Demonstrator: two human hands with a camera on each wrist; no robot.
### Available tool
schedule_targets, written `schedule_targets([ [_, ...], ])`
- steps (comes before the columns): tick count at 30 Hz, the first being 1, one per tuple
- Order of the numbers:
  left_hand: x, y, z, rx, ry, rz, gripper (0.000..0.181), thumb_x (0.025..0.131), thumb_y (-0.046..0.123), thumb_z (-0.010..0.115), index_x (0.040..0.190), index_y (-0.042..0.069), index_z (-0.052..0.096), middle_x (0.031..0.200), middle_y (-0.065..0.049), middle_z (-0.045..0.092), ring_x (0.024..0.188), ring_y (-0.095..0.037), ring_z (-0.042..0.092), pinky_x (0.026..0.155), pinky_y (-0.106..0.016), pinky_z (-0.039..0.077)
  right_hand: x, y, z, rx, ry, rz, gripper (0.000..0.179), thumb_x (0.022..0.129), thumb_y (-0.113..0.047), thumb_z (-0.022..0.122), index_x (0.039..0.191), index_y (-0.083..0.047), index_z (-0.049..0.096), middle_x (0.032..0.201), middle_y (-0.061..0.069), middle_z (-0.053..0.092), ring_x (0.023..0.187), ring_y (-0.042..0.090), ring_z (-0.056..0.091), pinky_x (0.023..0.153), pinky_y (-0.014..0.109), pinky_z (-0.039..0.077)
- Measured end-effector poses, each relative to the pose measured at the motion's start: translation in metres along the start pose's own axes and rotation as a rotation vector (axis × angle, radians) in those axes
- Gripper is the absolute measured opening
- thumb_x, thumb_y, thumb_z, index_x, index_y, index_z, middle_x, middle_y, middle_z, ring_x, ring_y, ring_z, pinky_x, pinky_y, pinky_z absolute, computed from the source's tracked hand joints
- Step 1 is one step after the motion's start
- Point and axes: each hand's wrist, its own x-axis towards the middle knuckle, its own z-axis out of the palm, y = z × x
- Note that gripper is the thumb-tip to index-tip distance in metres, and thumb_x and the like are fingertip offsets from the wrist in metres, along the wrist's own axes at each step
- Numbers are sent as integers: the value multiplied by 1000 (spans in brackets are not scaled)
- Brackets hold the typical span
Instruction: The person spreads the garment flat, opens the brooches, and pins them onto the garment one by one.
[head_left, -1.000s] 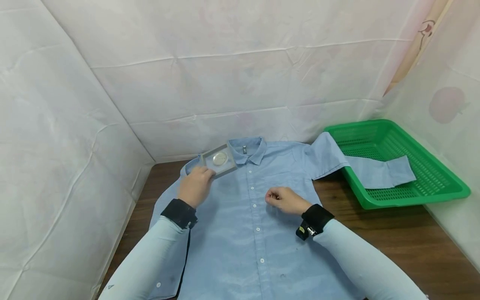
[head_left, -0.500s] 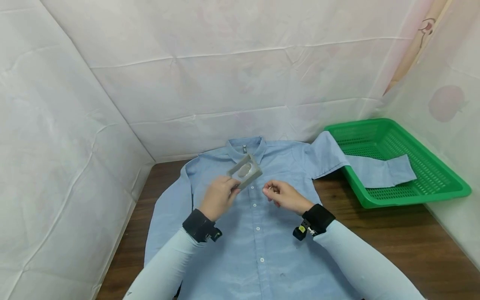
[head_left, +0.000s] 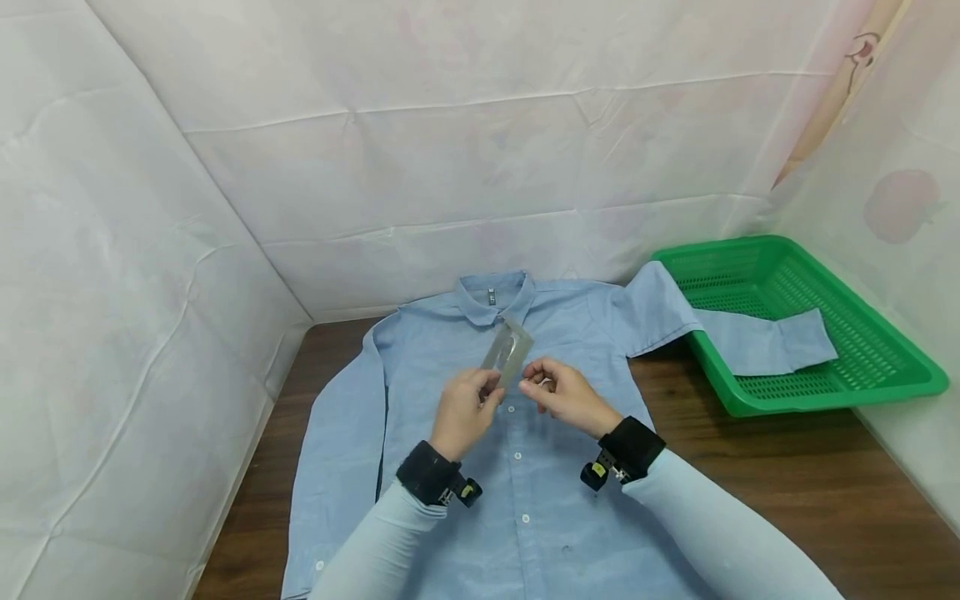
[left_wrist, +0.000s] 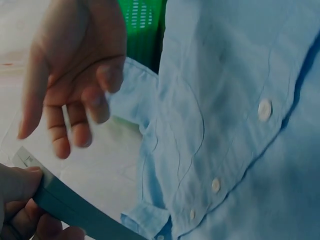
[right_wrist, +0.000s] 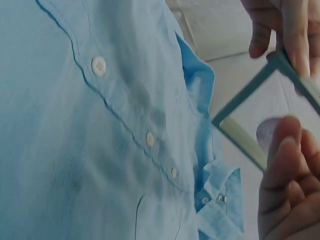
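My left hand [head_left: 461, 412] pinches a corner of a grey square display frame [head_left: 510, 348], tilted nearly edge-on in the head view. Through its clear window a round silver coin [right_wrist: 267, 131] shows in the right wrist view. Close by on the right is my right hand [head_left: 566, 400], its fingers loosely bent. In the left wrist view that right hand [left_wrist: 80, 75] has nothing in it, and a small gap parts it from the frame [left_wrist: 75, 205]. Under both hands a light blue buttoned shirt [head_left: 442, 342] lies spread out, collar at the back.
A green plastic basket [head_left: 795, 407] stands at the right, with one shirt sleeve [head_left: 765, 342] draped into it. Dark wood tabletop [head_left: 750, 450] shows on both sides of the shirt. White sheeting [head_left: 450, 167] closes off the back and sides.
My left hand has brought the frame from the shirt's left shoulder rightward and nearer, turning it more edge-on. The right hand stayed nearly in place, its fingers loosening a little.
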Motion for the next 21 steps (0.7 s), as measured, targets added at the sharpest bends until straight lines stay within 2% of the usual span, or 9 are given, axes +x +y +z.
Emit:
schedule_targets([
  [4, -4, 6, 6, -49, 12, 0, 16, 86, 11, 73, 101, 5, 70, 81, -1, 62, 69, -8, 59, 58, -19, 49, -7, -21, 6, -39, 75, -72, 25, 98, -24, 57, 111, -3, 56, 94, 13, 61, 66, 25, 59, 57, 31, 48],
  [8, -9, 8, 13, -75, 3, 9, 15, 88, 12, 72, 101, 6, 70, 81, 1, 62, 69, -7, 57, 57, -18, 47, -12, -34, 10, -39, 139, -79, 18, 98, -18, 59, 102, -1, 58, 82, 16, 60, 64, 27, 58, 56, 30, 48],
  [10, -11, 9, 16, -88, -1, 16, 16, 88, 12, 72, 102, 6, 70, 81, 1, 61, 67, -6, 55, 56, -18, 46, -11, -29, 11, -35, 160, -77, 19, 97, -18, 60, 101, 0, 59, 78, 16, 60, 64, 33, 58, 55, 29, 47],
  [13, -14, 9, 19, -103, -9, 26, 18, 88, 13, 72, 105, 6, 70, 80, 2, 60, 65, -5, 52, 55, -18, 44, -7, -16, 12, -47, 176, -86, 21, 96, -22, 61, 98, -1, 59, 73, 12, 58, 63, 35, 57, 53, 29, 46],
  [15, -16, 8, 20, -116, -17, 30, 18, 89, 14, 71, 105, 6, 70, 79, 3, 60, 63, -4, 51, 54, -18, 43, -5, -7, 12, -68, 184, -89, 23, 95, -26, 63, 94, -3, 59, 71, 9, 58, 62, 32, 57, 53, 29, 45],
  [19, -19, 6, 21, -157, -51, 20, 18, 91, 17, 68, 107, 7, 69, 78, 4, 59, 62, -3, 50, 54, -18, 43, -5, -1, 12, -139, 204, -128, 25, 92, -32, 66, 87, -9, 58, 70, 2, 57, 57, 18, 53, 50, 28, 43],
  [21, -22, 5, 21, -190, -67, 5, 18, 93, 18, 65, 108, 8, 69, 77, 5, 58, 61, -3, 49, 53, -19, 43, -5, 0, 12, -177, 208, -147, 26, 91, -35, 67, 84, -12, 57, 69, 0, 56, 55, 15, 50, 49, 27, 41],
])
